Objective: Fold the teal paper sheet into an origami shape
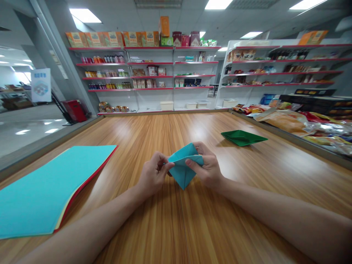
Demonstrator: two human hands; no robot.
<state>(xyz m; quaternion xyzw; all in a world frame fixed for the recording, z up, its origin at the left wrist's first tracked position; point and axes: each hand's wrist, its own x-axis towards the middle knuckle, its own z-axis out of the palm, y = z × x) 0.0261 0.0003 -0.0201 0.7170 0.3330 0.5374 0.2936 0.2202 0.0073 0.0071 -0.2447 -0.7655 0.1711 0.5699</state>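
Observation:
Between my two hands a folded piece of light blue paper (183, 172) is held just above the table, its pointed end down and its top edges parted into a pocket. My left hand (155, 171) pinches the left corner between thumb and fingers. On the other side my right hand (208, 167) grips the right corner, thumb on the near face and fingers behind, partly hidden. A folded green paper boat (243, 138) rests on the table, beyond my right hand and apart from it.
At the left lies a stack of coloured paper sheets (63, 183), blue on top. The wooden table (154, 128) has a raised edge. Packaged snacks (291, 123) are heaped beyond its right edge. Stocked shelves (148, 76) stand behind, and a red hand truck (74, 110) is at the far left.

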